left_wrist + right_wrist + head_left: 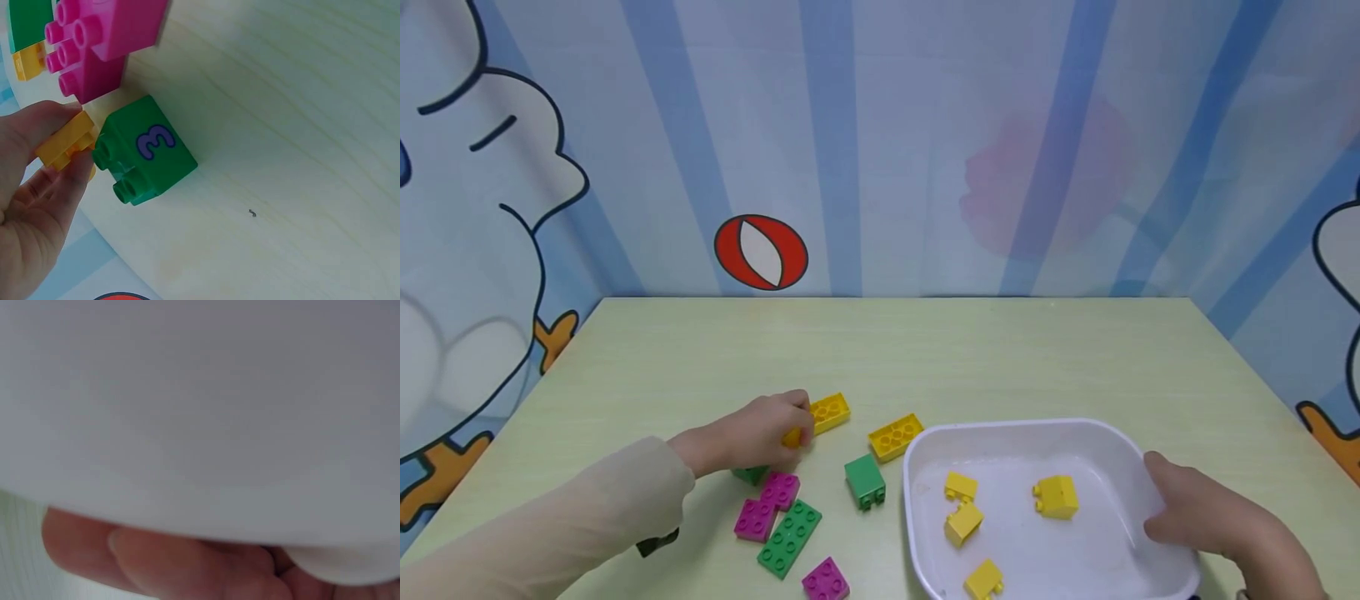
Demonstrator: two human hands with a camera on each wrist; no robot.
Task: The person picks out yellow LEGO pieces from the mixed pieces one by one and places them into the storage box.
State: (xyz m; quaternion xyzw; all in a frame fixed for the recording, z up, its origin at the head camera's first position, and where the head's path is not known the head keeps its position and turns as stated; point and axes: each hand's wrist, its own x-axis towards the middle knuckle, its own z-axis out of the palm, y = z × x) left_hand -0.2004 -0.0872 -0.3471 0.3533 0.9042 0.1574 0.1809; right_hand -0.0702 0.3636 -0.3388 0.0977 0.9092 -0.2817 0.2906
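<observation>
Left hand [760,433] pinches yellow brick [65,140], green "3" brick [149,149] just beside; right hand [1213,512] grips white tray [1060,554].

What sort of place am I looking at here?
Probably a children's play corner, or a table set up like one: the backdrop carries cartoon figures and a red-and-white ball, and colourful toy bricks lie on the table and in a white tray.
</observation>
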